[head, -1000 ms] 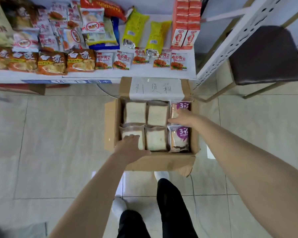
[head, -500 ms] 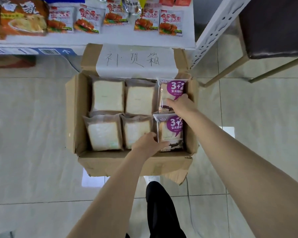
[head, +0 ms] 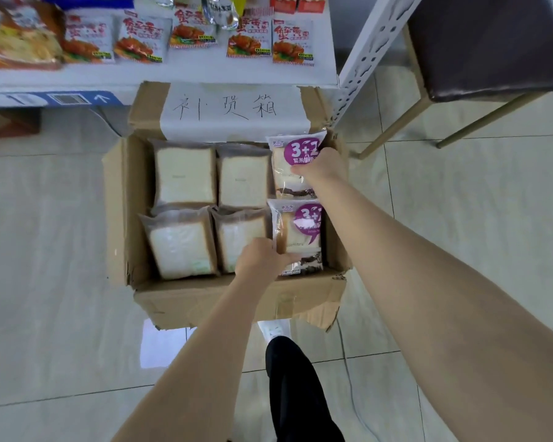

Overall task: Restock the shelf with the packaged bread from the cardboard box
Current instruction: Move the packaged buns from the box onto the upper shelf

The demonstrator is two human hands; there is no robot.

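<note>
Right hand [head: 321,169] grips the far purple bread pack [head: 292,164], left hand [head: 261,261] pinches the near purple bread pack [head: 300,231]. The shelf [head: 205,73] is just past the cardboard box [head: 118,212].

We see through one wide-angle camera worn on the head, tipped steeply down and a little forward. The open cardboard box [head: 237,301] sits almost straight below us on the tiled floor [head: 45,250], close, within arm's reach. The shelf [head: 173,76] runs its front edge across the top of the view. A chair [head: 492,59] fills the top right corner, and our own black trouser leg [head: 300,393] stands at the bottom edge.
</note>
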